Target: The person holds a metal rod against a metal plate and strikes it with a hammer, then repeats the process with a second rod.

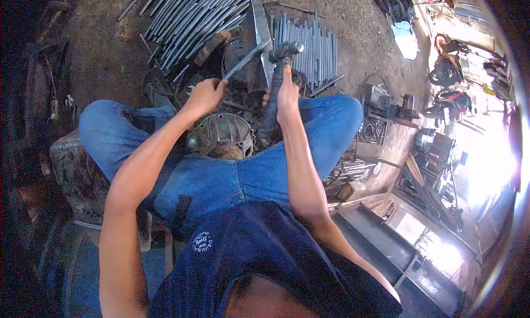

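Note:
My left hand (204, 98) is closed around the near end of a grey metal rod (243, 63), which slants up and to the right. The rod's far end overlaps a long flat metal bar (260, 23). In my right hand (287, 100) is a hammer (288, 51), gripped by its dark wrapped handle. Its head is up beside the rod's far end. Below both hands, between my bent legs, lies a round metal housing (222, 129) with slots.
Many loose metal rods (193, 25) lie fanned on the dirt floor (359, 47) ahead left. Another row of rods (323, 56) lies ahead right. A wooden block (212, 46) sits near the left pile. Machine parts (381, 103) and metal frames stand to the right.

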The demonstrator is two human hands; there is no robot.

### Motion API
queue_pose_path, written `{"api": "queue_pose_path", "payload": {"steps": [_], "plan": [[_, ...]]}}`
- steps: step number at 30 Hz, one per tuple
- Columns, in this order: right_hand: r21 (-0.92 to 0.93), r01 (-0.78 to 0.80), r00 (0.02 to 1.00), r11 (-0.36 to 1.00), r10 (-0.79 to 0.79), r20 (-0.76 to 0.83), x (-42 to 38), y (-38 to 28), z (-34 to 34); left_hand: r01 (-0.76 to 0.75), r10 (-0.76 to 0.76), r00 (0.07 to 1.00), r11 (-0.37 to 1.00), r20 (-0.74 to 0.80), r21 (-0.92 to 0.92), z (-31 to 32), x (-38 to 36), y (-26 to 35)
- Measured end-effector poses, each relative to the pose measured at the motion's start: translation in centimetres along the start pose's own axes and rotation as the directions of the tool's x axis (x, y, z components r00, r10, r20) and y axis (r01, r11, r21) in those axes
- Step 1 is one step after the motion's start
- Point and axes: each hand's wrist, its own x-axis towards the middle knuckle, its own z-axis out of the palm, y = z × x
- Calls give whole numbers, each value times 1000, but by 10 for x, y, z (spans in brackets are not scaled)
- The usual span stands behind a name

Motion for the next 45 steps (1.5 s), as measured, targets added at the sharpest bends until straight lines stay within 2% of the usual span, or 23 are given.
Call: {"api": "queue_pose_path", "payload": {"steps": [2,5,9,12,13,14,15,16,18,20,21,24,28,29,30,32,35,38,40,42,43,44,45], "plan": [[78,-33,991,996,22,130,4,-19,-10,10,-9,999,1000,42,-12,4,1,-6],[49,253,966,966,-255,44,-30,-92,-20,-4,2,998,999,66,37,6,4,-4],[85,769,636,633,-748,-190,-76,-178,-28,-38,34,999,993,37,113,8,1,-4],[167,770,638,616,-741,-209,-51,-143,-18,-55,53,998,989,21,134,9,0,-3],[166,775,632,610,-748,-203,4,-92,-23,-35,32,999,989,22,141,8,0,-1],[-115,500,831,858,-513,-213,57,-35,-9,-34,31,999,990,24,140,9,-1,-3],[-24,267,958,963,-268,-104,58,-7,-1,-46,49,999,990,-17,135,13,-1,-7],[46,11,1000,999,-12,18,47,-2,5,-72,79,995,988,-53,135,16,1,-9],[174,59,988,983,-82,128,22,-29,-16,-104,116,988,988,-101,117,6,4,-9],[85,46,997,995,-51,57,13,-29,-30,102,-109,990,991,86,81,-8,-4,13],[116,50,997,992,-56,48,9,-33,-31,3,-6,1000,993,22,115,5,4,-8],[111,32,999,993,-37,36,-9,-22,-33,89,-93,988,995,119,42,-3,5,-4],[-25,-57,997,998,58,53,-8,5,-11,49,-49,992,999,119,1,-3,-3,-6],[-13,5,999,1000,-5,32,-6,10,-8,-7,8,998,1000,61,-20,-1,-9,-2],[-10,5,999,1000,-4,33,-8,2,-7,-64,64,998,997,0,-40,0,-12,0],[37,4,991,999,-9,131,-15,-31,-12,-10,15,997,998,80,-64,-3,-9,1],[-8,339,941,941,-339,-1,-48,-98,-22,108,-115,977,993,182,47,-9,-3,2],[142,767,641,625,-754,-144,-64,-154,-26,102,-115,981,991,156,90,-6,-3,2],[171,786,614,593,-781,-114,-67,-160,-16,102,-114,980,991,161,82,-5,0,0],[266,704,706,659,-689,-162,-9,-102,-6,34,-44,993,995,110,92,-1,0,-4],[-174,522,833,835,-543,-104,28,-55,1,-22,15,998,994,62,107,0,-2,-7],[-581,213,923,785,-358,-144,49,-19,3,-19,11,998,994,68,110,1,-8,-10],[-252,171,979,952,-194,-69,39,-12,-1,16,-25,996,995,89,98,2,-10,-10]]}}
